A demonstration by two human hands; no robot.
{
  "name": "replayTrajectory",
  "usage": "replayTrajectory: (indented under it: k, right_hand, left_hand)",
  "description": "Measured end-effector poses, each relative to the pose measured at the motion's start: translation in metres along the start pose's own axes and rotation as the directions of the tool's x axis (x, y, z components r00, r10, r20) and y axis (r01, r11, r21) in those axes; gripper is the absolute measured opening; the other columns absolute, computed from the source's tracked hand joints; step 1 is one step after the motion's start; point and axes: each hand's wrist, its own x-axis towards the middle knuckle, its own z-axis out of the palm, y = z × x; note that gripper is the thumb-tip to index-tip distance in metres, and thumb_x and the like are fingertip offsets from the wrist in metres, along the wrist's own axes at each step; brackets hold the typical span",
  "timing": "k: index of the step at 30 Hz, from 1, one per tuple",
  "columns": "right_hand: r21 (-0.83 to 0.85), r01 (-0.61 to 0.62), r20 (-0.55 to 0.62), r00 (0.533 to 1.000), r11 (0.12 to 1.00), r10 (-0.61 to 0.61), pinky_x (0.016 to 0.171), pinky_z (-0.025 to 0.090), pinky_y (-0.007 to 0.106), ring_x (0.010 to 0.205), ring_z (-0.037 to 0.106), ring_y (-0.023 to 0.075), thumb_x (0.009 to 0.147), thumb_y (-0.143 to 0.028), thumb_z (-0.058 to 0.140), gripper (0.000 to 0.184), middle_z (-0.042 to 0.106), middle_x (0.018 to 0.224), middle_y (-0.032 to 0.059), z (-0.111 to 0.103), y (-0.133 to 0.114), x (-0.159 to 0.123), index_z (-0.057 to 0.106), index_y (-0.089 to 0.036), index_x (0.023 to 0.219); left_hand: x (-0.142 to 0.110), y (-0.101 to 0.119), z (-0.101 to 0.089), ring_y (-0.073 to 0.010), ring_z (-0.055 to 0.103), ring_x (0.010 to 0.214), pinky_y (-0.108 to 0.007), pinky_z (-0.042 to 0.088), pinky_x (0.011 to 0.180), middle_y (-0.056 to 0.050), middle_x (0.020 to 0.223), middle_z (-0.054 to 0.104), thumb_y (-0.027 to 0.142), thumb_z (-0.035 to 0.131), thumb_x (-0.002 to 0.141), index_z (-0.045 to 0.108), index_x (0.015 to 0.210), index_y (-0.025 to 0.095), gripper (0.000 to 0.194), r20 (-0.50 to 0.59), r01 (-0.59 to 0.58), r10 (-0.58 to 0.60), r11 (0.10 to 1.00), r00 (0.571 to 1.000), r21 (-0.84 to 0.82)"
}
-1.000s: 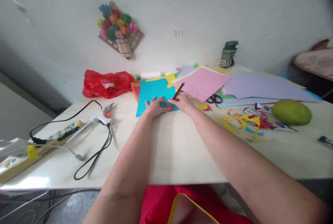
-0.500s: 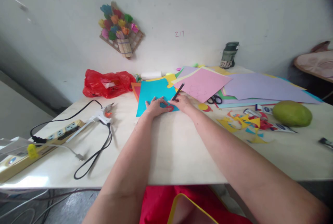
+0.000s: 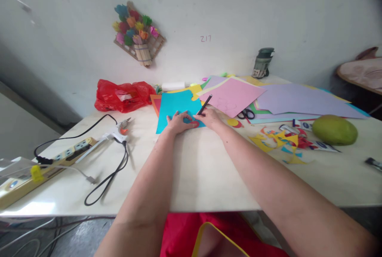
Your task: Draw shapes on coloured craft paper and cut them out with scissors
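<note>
A blue sheet of paper point(image 3: 176, 104) lies flat on the table in front of me. My left hand point(image 3: 180, 123) rests on it with the fingers spread, pressing near its lower edge. Under the left thumb a small red paper piece point(image 3: 195, 123) shows in part. In my right hand point(image 3: 209, 118) is a dark pencil point(image 3: 205, 104), tilted up to the right, its lower end down at the blue paper beside the red piece. Just right of this hand lie a yellow paper circle point(image 3: 232, 122) and a red one partly beneath it.
Colored sheets point(image 3: 298, 100), black-handled scissors point(image 3: 246, 114), paper scraps point(image 3: 277, 141), glue tubes point(image 3: 324, 146) and a green fruit point(image 3: 334, 130) lie to the right. To the left are a red plastic bag point(image 3: 125, 96), a glue gun point(image 3: 121, 129) with its cord and a power strip point(image 3: 47, 171).
The pencil has shifted very slightly in my right hand. My left hand stays in place on the blue paper.
</note>
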Motion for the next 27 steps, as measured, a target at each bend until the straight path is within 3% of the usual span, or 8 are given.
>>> replayTrajectory:
  k: [27]
  right_hand:
    - [0.000,-0.065,-0.018,0.998,0.998,0.065,0.058,0.037,0.022,0.064,0.055,0.0133,0.072,-0.030,0.063,0.017,0.062,0.064,0.0023,-0.015,-0.013,-0.008,0.065,-0.015,0.064]
  left_hand:
    - [-0.003,0.004,-0.003,-0.0339,0.014,0.135,-0.062,-0.005,0.101,0.006,0.142,0.035,0.063,0.059,0.063,0.062,0.091,0.033,0.040,0.005,0.005,-0.005,1.000,1.000,-0.008]
